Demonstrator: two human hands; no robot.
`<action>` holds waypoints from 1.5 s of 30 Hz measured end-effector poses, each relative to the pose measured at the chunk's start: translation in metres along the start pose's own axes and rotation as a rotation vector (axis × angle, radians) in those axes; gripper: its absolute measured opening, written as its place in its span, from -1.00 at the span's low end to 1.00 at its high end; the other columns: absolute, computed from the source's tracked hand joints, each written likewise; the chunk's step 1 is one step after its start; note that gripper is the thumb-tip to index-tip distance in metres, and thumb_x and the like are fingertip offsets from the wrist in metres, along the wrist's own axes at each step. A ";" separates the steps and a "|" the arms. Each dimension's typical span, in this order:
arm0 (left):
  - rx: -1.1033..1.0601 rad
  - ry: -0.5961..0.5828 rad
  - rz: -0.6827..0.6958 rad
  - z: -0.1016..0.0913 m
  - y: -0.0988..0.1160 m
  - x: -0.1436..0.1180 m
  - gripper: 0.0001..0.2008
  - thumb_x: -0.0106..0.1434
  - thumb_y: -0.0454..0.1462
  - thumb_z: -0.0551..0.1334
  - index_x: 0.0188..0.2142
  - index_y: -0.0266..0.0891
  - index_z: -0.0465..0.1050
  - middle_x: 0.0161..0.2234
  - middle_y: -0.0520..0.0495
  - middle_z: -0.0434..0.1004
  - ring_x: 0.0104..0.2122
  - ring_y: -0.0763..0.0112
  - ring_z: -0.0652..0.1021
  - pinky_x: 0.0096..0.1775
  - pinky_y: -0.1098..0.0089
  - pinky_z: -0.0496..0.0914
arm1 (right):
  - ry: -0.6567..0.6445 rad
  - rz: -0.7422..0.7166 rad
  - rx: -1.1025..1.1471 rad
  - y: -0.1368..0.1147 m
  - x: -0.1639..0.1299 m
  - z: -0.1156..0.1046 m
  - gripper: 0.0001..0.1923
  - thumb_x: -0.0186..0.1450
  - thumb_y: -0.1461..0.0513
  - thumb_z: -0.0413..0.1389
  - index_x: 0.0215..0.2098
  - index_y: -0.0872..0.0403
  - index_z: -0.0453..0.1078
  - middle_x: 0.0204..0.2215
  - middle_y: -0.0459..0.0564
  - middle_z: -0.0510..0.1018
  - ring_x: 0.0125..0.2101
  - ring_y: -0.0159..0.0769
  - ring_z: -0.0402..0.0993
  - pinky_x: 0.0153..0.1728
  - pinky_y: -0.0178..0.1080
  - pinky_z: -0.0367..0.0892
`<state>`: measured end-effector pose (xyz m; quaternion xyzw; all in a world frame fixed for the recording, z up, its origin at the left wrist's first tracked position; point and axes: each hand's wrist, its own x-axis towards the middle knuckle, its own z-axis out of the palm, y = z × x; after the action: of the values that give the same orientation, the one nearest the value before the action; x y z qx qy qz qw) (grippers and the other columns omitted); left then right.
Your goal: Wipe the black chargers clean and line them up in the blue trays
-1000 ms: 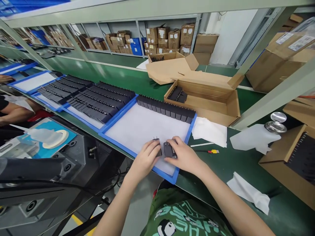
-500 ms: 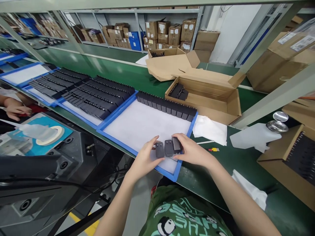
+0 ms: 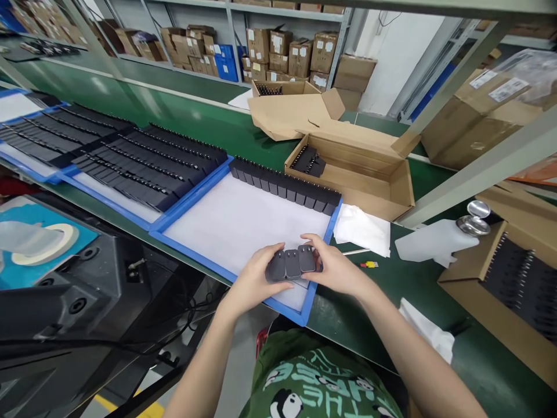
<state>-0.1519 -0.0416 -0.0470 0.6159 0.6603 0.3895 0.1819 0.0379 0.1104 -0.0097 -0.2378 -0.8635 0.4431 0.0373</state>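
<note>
Three black power adapters (image 3: pixel 293 265) with metal prongs sit side by side between my hands, above the near end of the blue-rimmed tray (image 3: pixel 191 259). My left hand (image 3: pixel 256 276) closes around the left end of the group, thumb below and fingers above. Gripping the rightmost adapter from the other side is my right hand (image 3: pixel 333 266). The prongs point up on all three. Along the far edge of this tray, which has a white foam bed, stands a row of black adapters (image 3: pixel 282 187).
Left of the tray, more trays hold packed rows of adapters (image 3: pixel 148 165). An open cardboard box (image 3: pixel 361 177) with a few adapters stands behind; another box (image 3: pixel 500 296) of adapters is at right. A white cloth (image 3: pixel 362 229), a metal-lidded dispenser (image 3: pixel 435 239) and a slanted post (image 3: pixel 478 165) are nearby.
The right adapter has turned so that its prongs line up with the others, and the three are now pressed closer together. The view has shifted slightly to the right.
</note>
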 end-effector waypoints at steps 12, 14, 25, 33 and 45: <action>0.176 0.116 0.461 0.005 -0.007 -0.026 -0.50 0.27 -0.43 0.34 0.17 -0.32 0.29 0.01 -0.34 0.52 0.07 0.03 0.44 0.04 0.05 0.48 | 0.178 -0.167 0.250 0.017 -0.042 0.035 -0.51 0.38 0.21 0.20 0.21 -0.17 0.17 0.12 0.04 0.39 -0.20 -0.29 0.45 -0.16 -0.14 0.51; 0.179 0.112 0.470 0.004 -0.007 -0.025 -0.52 0.27 -0.43 0.34 0.15 -0.35 0.30 0.00 -0.36 0.52 0.07 0.02 0.44 0.04 0.04 0.48 | 0.167 -0.155 0.251 0.017 -0.041 0.036 -0.60 0.38 0.21 0.19 0.14 -0.16 0.23 0.22 0.05 0.28 -0.27 -0.35 0.43 -0.17 -0.12 0.50; 0.440 0.070 0.414 0.005 0.026 -0.003 -0.54 0.31 -0.18 0.35 0.12 -0.32 0.37 -0.05 -0.28 0.59 -0.07 -0.02 0.51 0.01 -0.07 0.40 | 0.139 0.006 0.376 0.008 -0.039 0.035 -0.47 0.30 0.26 0.25 0.15 -0.05 0.14 -0.29 -0.11 0.40 -0.36 -0.34 0.42 -0.34 -0.21 0.45; 0.455 0.057 0.553 0.007 0.020 0.012 -0.59 0.33 -0.27 0.32 0.14 -0.33 0.42 -0.04 -0.20 0.63 -0.14 0.09 0.56 -0.15 0.18 0.47 | 0.175 -0.071 0.297 -0.002 -0.049 0.023 -0.46 0.36 0.28 0.12 0.27 -0.02 0.13 0.28 0.18 0.21 -0.24 -0.38 0.50 -0.16 -0.17 0.57; 0.400 0.051 0.533 0.013 0.019 0.002 -0.46 0.23 -0.33 0.42 0.15 -0.46 0.37 -0.04 -0.39 0.61 -0.03 0.00 0.54 -0.05 0.07 0.52 | 0.702 0.274 -0.803 0.065 -0.199 0.004 -0.83 0.46 0.18 0.06 -0.25 0.09 0.41 -0.40 0.05 0.52 -0.40 -0.13 0.45 -0.39 -0.13 0.35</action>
<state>-0.1303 -0.0371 -0.0410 0.7804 0.5438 0.3011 -0.0675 0.2373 0.0512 -0.0335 -0.4772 -0.8615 -0.0263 0.1715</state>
